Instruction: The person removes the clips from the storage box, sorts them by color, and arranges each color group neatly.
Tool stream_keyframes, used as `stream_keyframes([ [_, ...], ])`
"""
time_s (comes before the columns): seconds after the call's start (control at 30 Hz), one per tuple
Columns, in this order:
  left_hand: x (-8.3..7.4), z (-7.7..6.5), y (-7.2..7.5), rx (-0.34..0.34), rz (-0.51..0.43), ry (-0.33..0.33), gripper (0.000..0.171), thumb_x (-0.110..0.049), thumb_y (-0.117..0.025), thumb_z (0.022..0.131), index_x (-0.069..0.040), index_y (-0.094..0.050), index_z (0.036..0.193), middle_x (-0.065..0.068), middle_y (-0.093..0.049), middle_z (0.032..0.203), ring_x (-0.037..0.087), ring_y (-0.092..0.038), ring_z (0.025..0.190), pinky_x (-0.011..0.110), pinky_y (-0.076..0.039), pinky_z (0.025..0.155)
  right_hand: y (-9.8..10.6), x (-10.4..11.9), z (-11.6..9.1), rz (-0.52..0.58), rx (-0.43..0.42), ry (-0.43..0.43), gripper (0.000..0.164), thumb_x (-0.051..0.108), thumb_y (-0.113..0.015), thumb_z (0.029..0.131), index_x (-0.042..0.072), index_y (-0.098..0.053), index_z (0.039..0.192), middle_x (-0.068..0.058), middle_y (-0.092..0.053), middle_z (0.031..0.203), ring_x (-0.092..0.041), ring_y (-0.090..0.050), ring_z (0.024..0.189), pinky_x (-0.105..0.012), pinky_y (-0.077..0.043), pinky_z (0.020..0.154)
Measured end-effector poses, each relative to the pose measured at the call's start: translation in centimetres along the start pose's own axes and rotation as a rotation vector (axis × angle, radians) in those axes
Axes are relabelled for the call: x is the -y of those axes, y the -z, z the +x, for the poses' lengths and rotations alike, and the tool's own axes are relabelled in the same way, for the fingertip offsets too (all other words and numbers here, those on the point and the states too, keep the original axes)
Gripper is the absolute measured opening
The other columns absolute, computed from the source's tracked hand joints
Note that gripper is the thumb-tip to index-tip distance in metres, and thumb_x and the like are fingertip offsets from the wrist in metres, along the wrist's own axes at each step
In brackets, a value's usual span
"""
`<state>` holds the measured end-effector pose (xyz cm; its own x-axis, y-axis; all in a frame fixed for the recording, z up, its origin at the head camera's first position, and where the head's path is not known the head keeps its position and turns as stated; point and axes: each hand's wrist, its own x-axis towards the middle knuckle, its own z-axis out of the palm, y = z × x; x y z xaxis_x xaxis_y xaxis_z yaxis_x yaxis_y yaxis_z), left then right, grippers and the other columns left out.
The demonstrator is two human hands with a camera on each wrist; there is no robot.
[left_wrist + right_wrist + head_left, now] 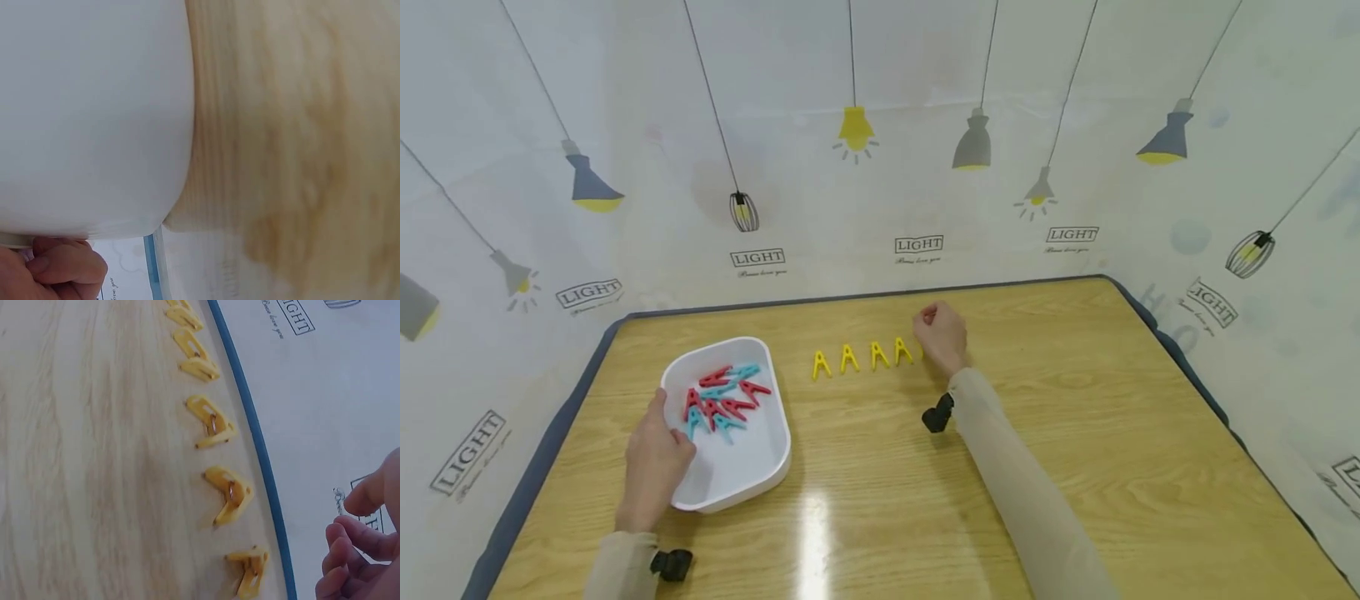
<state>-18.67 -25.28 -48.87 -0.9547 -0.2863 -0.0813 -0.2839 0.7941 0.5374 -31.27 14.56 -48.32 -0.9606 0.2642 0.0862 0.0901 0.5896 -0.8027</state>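
Observation:
My left hand [655, 467] grips the left rim of a white plastic bin [730, 479], its thumb over the inner side. Red clothespins [737, 407] and blue clothespins [727, 425] lie in a loose pile in the bin. To the right, yellow clothespins [850, 358] stand in a spaced row on the table. My right hand [943, 337] hovers at the row's right end and partly hides the last yellow clothespin [251, 570] from the head view. In the right wrist view its thumb and loosely bent fingers are apart, with nothing between them.
The wooden table [880, 517] has a dark blue edge strip [865, 298]. Behind and beside it hangs a pale wall covering [917, 200] printed with lamps and lettering.

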Motion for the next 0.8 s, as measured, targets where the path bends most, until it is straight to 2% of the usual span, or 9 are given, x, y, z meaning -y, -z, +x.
stream_keyframes([
  [0.43, -0.3, 0.0, 0.2, 0.022, -0.012, 0.005, 0.082, 0.003, -0.054, 0.096, -0.001, -0.006, 0.162, 0.034, -0.028, 0.158, 0.052, -0.037, 0.139, 0.063, -0.044, 0.106, -2.2, 4.8, -0.3, -0.006, 0.048, 0.104, 0.019, 0.021, -0.056, 0.097, 0.006, -0.064, 0.107, -0.011, -0.067, 0.097, -0.024, -0.061, 0.084, -0.036, -0.052, 0.074],
  [0.57, -0.3, 0.0, 0.2, 0.025, -0.018, 0.010, 0.082, 0.003, -0.054, 0.096, -0.001, -0.005, 0.162, 0.033, -0.027, 0.159, 0.052, -0.037, 0.140, 0.063, -0.044, 0.107, -3.0, 6.5, -0.8, 0.022, 0.092, 0.115, 0.017, 0.021, -0.057, 0.097, 0.006, -0.063, 0.105, -0.011, -0.067, 0.096, -0.025, -0.060, 0.083, -0.035, -0.051, 0.073],
  [0.8, -0.1, 0.0, 0.2, 0.018, -0.013, 0.005, 0.082, 0.003, -0.054, 0.095, -0.001, -0.006, 0.162, 0.033, -0.027, 0.159, 0.052, -0.038, 0.139, 0.062, -0.044, 0.106, -5.0, 8.7, -1.7, -0.006, 0.145, 0.142, 0.017, 0.022, -0.059, 0.098, 0.008, -0.063, 0.107, -0.008, -0.067, 0.097, -0.023, -0.061, 0.084, -0.034, -0.052, 0.073],
])
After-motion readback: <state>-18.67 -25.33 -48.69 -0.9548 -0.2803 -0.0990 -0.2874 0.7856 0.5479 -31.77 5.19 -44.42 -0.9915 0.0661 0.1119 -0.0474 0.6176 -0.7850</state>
